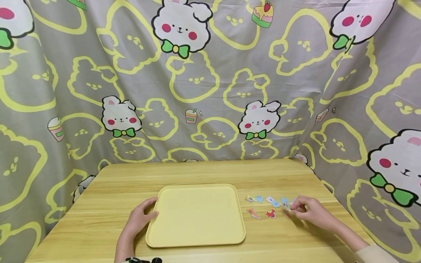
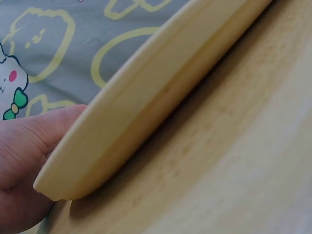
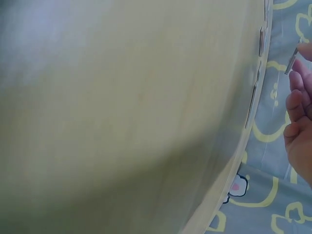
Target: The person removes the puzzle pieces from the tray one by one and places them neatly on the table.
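Observation:
A pale yellow rectangular tray (image 1: 195, 215) lies on the wooden table. At its left edge my left hand (image 1: 139, 216) grips the rim, with the thumb over the edge; the left wrist view has the tray's side wall (image 2: 122, 107) close up. Right of the tray, my right hand (image 1: 308, 212) pinches a small flat cutout piece between thumb and forefinger. In the right wrist view this thin piece (image 3: 292, 59) is seen edge-on, above the table. Its picture is mostly hidden by the fingers.
Several small printed cutouts lie between tray and right hand: a red one (image 1: 271, 214), an orange-brown one (image 1: 253, 214), a white-and-blue one (image 1: 272, 201) and a light blue one (image 1: 258, 199). A patterned grey curtain (image 1: 210, 138) surrounds the table (image 1: 125, 179) at the back and sides.

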Demonstrator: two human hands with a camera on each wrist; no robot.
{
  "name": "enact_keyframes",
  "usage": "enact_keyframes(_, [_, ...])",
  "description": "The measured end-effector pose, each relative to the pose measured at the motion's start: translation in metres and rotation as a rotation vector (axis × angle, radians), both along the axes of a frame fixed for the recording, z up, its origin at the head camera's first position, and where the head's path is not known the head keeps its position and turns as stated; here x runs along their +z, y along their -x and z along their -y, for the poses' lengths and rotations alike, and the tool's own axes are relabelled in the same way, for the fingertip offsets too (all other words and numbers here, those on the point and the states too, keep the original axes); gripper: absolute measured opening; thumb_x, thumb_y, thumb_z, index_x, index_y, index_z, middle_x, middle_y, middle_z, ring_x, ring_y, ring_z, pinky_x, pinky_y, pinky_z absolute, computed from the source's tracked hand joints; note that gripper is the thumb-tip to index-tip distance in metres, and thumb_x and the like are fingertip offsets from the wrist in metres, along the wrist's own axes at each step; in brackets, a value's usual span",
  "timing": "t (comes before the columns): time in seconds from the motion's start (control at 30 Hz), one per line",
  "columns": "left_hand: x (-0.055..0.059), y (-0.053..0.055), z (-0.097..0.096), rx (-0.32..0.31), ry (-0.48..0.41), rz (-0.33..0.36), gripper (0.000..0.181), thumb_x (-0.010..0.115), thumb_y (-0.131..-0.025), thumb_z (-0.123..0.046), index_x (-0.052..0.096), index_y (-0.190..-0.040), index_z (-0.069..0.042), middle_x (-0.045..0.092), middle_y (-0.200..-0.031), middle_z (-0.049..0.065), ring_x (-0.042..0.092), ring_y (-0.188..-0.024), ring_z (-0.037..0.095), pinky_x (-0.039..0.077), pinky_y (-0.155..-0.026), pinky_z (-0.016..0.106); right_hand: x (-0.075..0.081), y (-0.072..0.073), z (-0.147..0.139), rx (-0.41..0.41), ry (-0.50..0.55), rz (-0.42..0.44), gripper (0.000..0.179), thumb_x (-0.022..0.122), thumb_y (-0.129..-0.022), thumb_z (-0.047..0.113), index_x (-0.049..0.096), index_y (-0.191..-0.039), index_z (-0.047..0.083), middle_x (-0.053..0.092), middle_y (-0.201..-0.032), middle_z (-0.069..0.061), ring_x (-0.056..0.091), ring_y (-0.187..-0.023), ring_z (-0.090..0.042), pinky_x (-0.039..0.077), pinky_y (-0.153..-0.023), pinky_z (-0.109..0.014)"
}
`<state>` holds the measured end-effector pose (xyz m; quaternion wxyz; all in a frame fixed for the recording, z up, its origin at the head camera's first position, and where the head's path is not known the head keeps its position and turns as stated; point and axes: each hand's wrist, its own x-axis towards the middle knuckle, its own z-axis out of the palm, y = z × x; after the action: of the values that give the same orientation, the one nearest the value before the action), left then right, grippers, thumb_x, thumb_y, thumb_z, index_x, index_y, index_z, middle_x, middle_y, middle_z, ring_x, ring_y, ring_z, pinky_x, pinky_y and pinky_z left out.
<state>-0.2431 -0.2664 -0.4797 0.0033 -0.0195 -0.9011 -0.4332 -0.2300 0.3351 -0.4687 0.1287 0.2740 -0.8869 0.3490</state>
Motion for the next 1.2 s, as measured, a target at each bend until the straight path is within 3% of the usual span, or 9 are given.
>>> enact_keyframes(0.4, [0.0, 0.0, 0.0, 0.009, -0.001, -0.008, 0.058, 0.071, -0.089, -0.017, 0.051, -0.142, -0.007, 0.048, -0.148, 0.021, 0.036, -0.142, 0.044, 0.029, -0.118, 0.059, -0.003, -0.003, -0.013, -0.012, -0.051, 0.0, 0.021, 0.076, -0.079, 0.0, 0.065, -0.081, 0.017, 0.051, -0.073, 0.013, 0.042, -0.066, 0.008, 0.037, -0.051, -0.014])
enact_keyframes(1.2, [0.001, -0.001, -0.002, 0.012, -0.01, -0.003, 0.057, 0.069, -0.089, -0.013, 0.049, -0.142, -0.005, 0.046, -0.148, 0.023, 0.035, -0.142, 0.044, 0.029, -0.118, 0.058, -0.005, -0.009, -0.03, -0.018, -0.104, 0.089, 0.017, 0.073, -0.081, 0.002, 0.063, -0.079, 0.015, 0.051, -0.074, 0.015, 0.041, -0.067, 0.011, 0.039, -0.05, -0.016])
